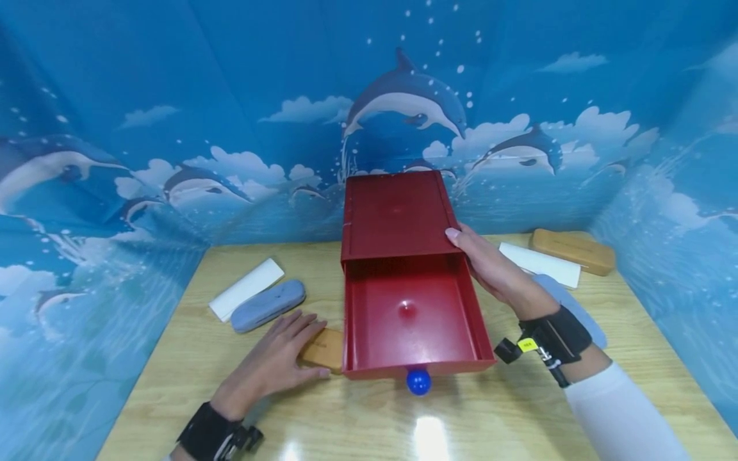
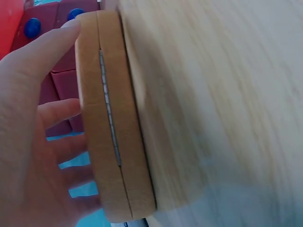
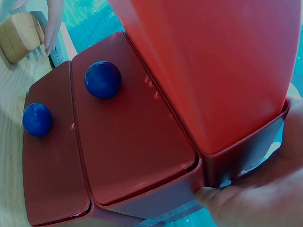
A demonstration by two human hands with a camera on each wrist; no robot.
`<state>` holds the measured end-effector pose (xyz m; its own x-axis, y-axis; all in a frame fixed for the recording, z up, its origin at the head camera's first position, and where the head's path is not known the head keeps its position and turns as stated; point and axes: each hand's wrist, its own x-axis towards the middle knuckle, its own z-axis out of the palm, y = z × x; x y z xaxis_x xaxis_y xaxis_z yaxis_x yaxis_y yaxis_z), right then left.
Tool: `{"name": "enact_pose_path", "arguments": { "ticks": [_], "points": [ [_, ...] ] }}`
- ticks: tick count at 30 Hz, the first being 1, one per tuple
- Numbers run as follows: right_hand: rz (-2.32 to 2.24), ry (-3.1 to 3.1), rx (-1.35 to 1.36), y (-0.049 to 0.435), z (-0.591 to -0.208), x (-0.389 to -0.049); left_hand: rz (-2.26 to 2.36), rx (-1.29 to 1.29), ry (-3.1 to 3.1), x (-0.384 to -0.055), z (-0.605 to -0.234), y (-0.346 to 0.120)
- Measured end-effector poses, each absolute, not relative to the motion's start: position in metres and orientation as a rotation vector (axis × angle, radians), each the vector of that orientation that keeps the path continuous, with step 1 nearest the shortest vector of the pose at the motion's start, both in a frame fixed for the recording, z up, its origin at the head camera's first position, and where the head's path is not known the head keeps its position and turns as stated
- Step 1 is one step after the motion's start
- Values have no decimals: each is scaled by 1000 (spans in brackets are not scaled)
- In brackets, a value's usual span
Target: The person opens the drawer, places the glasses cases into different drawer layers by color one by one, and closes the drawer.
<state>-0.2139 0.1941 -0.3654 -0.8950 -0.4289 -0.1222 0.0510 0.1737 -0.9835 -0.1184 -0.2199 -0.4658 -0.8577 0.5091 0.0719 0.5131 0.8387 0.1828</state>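
A red drawer unit [image 1: 398, 211] with blue knobs stands in the middle, its top drawer [image 1: 403, 320] pulled out with nothing visible inside. My right hand [image 1: 496, 266] holds the unit's upper right edge; one fingertip lies on top. From the right wrist view, another digit meets its side, while the remaining fingers are hidden. Left of the drawer, my left hand [image 1: 277, 358] spans a tan glasses case [image 1: 324, 351]. The left wrist view has the thumb at the case's edge [image 2: 113, 118] and the fingers passing behind it, their tips hidden. The case appears low against the tabletop.
On the left lie a white case [image 1: 246, 289] and a blue-grey glasses case [image 1: 268, 305]. At right are another tan case [image 1: 573, 251], a white one [image 1: 542, 264] and a blue one [image 1: 576, 310], partly behind the right arm. A dolphin-print curtain [image 1: 259, 64] encloses the table.
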Motion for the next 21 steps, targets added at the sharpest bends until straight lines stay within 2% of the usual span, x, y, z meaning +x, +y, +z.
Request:
{"name": "enact_pose_path", "arguments": {
  "ticks": [21],
  "points": [
    [-1771,2081,-340,193,-364,-212,-229,-836,-2978,-131,-480,-223]
  ]
}}
